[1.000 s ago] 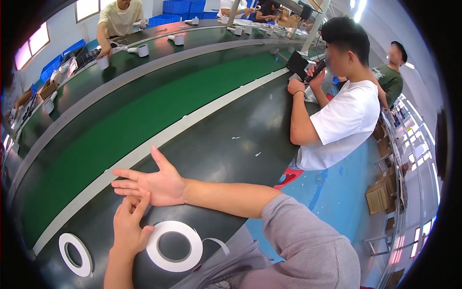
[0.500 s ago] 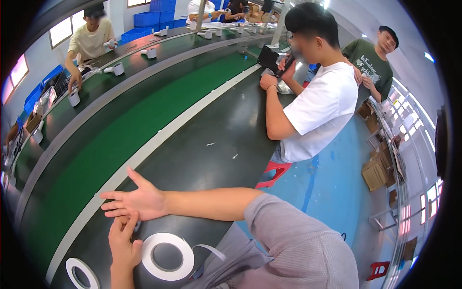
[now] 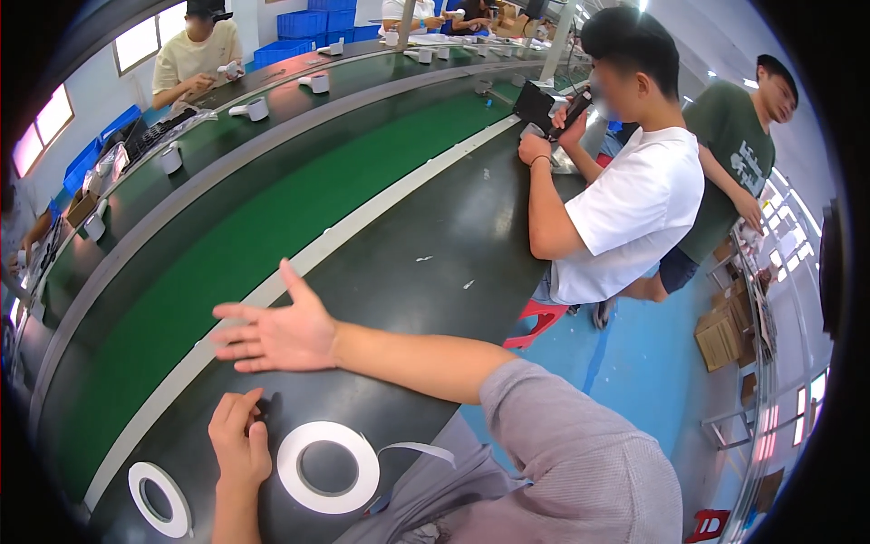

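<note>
My right hand reaches across the dark work table with its palm turned up and the fingers spread, holding nothing. Below it my left hand rests over the table, its fingers loosely bent and the thumb apart from them. Nothing shows in its grasp. Just right of the left hand lies a large white roll of tape, a loose strip curling off toward my lap. A narrower white tape roll lies flat to the left of that hand. Neither roll is touched.
Beyond the table runs a green conveyor belt with a pale edge strip. Several white handled parts stand along the far side, one a white part. A co-worker in a white shirt sits at the right on a red stool, holding a dark device.
My hands have come apart: the right has moved up and right, away from the left fingertips it was touching. The whole view has shifted slightly. The standing person at the right has turned.
</note>
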Demonstrator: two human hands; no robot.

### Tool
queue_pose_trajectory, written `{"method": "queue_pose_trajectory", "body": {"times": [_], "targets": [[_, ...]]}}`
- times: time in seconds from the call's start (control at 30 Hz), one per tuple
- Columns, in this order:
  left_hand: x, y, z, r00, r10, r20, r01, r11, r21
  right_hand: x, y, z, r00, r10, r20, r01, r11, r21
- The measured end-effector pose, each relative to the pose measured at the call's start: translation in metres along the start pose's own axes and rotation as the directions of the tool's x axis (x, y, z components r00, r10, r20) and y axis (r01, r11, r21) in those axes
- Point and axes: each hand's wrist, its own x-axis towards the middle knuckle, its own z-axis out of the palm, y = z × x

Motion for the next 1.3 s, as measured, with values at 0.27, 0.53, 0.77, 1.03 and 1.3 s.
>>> {"method": "queue_pose_trajectory", "body": {"times": [0.27, 0.53, 0.77, 1.03, 1.3], "targets": [[-0.003, 0.009, -0.007, 0.999, -0.044, -0.01, 0.045, 0.994, 0.096, -0.016, -0.075, -0.025, 0.901, -0.367, -0.229, 0.373, 0.928, -0.02], [-0.008, 0.007, -0.003, 0.997, -0.055, -0.056, 0.06, 0.994, 0.091, -0.03, -0.09, -0.037, 0.788, -0.514, -0.34, 0.495, 0.856, -0.148], [-0.01, 0.006, -0.005, 0.997, -0.012, -0.081, 0.02, 0.994, 0.105, -0.064, -0.13, -0.073, 0.516, -0.849, 0.113, -0.377, -0.344, -0.86], [-0.103, 0.091, -0.027, 0.975, 0.045, 0.216, -0.078, 0.986, 0.145, -0.177, -0.229, -0.122, 0.259, -0.964, 0.067, -0.911, -0.266, -0.314], [-0.125, 0.126, 0.011, 0.943, -0.179, 0.28, 0.021, 0.873, 0.488, -0.199, -0.306, -0.148, 0.166, -0.986, 0.005, -0.933, -0.159, -0.324]]}}
